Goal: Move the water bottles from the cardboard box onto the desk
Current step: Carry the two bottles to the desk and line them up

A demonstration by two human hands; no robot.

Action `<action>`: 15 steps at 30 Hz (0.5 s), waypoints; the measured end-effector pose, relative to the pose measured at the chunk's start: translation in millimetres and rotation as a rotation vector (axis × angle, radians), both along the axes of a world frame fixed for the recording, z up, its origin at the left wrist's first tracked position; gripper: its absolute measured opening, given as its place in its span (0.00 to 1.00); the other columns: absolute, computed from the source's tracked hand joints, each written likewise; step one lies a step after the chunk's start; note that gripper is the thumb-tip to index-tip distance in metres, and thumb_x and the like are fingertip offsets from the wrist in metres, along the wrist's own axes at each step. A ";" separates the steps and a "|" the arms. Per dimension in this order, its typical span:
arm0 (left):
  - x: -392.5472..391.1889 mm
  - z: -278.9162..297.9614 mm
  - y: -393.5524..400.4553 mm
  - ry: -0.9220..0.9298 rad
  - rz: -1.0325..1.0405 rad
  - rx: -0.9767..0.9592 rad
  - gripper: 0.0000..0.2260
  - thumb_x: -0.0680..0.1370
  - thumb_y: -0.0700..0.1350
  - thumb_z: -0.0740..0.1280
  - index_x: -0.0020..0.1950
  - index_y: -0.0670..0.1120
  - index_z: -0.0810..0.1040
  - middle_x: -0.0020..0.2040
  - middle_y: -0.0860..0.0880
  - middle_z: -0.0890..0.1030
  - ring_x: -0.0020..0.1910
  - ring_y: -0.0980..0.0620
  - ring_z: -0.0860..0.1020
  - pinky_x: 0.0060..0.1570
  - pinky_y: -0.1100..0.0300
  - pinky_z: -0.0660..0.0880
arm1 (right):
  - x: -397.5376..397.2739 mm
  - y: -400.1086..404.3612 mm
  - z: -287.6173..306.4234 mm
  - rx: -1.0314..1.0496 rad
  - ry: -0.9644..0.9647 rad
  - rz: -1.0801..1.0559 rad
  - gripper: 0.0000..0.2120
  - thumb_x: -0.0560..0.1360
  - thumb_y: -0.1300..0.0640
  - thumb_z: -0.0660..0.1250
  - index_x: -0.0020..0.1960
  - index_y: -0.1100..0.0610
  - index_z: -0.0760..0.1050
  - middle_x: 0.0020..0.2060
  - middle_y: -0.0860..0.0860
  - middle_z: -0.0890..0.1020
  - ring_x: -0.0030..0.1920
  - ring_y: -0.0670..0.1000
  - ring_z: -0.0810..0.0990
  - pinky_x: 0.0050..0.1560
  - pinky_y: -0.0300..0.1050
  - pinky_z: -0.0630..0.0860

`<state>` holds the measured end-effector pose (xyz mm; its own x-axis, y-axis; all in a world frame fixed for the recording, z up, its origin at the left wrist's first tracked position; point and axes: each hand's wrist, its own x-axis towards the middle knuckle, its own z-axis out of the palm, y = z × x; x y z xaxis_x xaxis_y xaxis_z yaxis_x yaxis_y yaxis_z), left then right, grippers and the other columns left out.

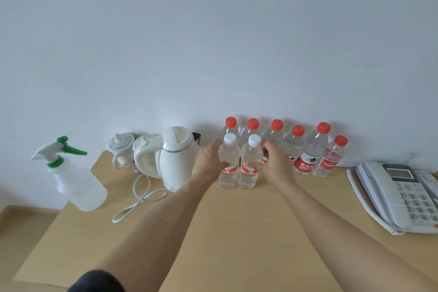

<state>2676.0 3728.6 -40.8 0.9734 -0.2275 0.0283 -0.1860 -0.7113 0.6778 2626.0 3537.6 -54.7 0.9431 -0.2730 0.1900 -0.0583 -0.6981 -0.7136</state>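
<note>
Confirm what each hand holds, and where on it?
Left hand grips left white-capped bottle mid-body; right hand grips right white-capped bottle mid-body.

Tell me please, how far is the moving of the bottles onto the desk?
Done: six red-capped bottles stand in a row by the wall on the desk. In hand: the left hand and right hand each grip a white-capped bottle, left one, right one, both upright on the desk. Left: unknown, the cardboard box is out of view.

Bare forearms, a dark sleeve (pixel 94 282) on the left arm
</note>
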 end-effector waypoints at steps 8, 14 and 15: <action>2.4 0.5 -1.8 0.015 0.005 -0.068 0.21 0.69 0.40 0.80 0.58 0.45 0.75 0.46 0.44 0.83 0.46 0.43 0.82 0.49 0.46 0.80 | -4.2 -8.1 2.1 0.038 -0.007 0.055 0.24 0.70 0.50 0.80 0.62 0.53 0.76 0.47 0.42 0.81 0.50 0.46 0.79 0.47 0.35 0.72; -0.2 -0.1 1.6 0.043 -0.009 -0.055 0.22 0.69 0.41 0.79 0.58 0.47 0.74 0.45 0.45 0.83 0.45 0.45 0.81 0.49 0.45 0.80 | -3.8 -7.6 1.0 0.083 0.031 0.039 0.25 0.69 0.51 0.81 0.62 0.52 0.76 0.49 0.46 0.83 0.51 0.49 0.82 0.53 0.46 0.78; -0.9 -0.2 3.2 0.046 -0.016 -0.039 0.23 0.69 0.42 0.79 0.59 0.48 0.73 0.44 0.45 0.83 0.45 0.45 0.81 0.49 0.45 0.80 | -3.8 -7.2 0.9 0.086 0.035 0.036 0.24 0.69 0.51 0.81 0.62 0.52 0.76 0.49 0.46 0.83 0.51 0.49 0.82 0.52 0.46 0.78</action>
